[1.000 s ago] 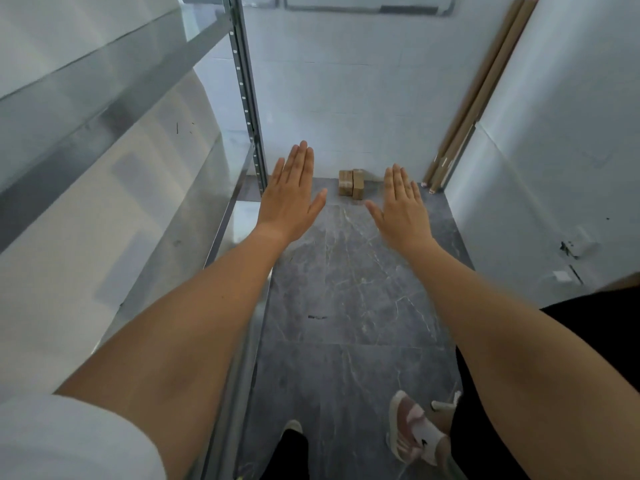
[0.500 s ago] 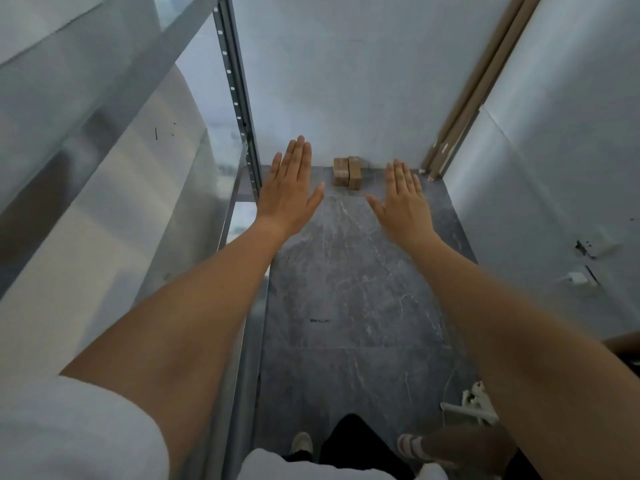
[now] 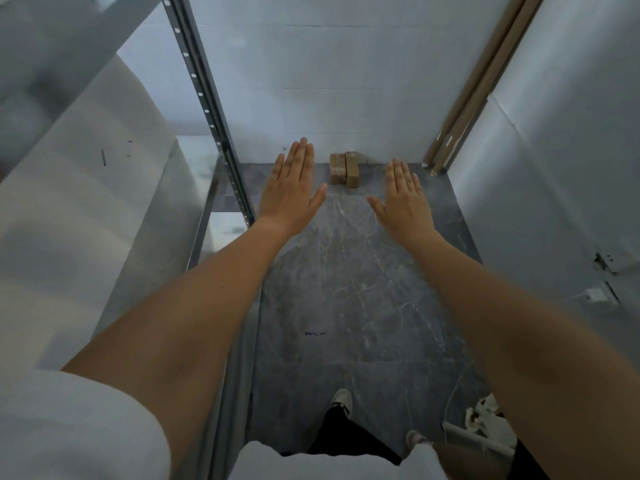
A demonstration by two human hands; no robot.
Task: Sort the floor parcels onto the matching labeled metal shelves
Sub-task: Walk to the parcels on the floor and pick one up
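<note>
Two small brown cardboard parcels (image 3: pixel 344 169) stand side by side on the grey marble floor against the far white wall. My left hand (image 3: pixel 290 188) and my right hand (image 3: pixel 404 199) are stretched out flat, palms down, fingers straight, above the floor on either side of the parcels and nearer to me than they are. Neither hand holds anything. The metal shelf unit (image 3: pixel 207 98) rises along the left, its perforated upright just left of my left hand. No shelf labels are visible.
Long brown cardboard tubes (image 3: pixel 478 84) lean in the far right corner. A white wall panel runs along the right. White crumpled material and a white bar (image 3: pixel 485 424) lie on the floor at the lower right. My feet (image 3: pixel 341 401) are at the bottom.
The view has tilted further down and moved forward along the aisle; the parcels look a little closer. Both hands stay outstretched and flat, holding nothing.
</note>
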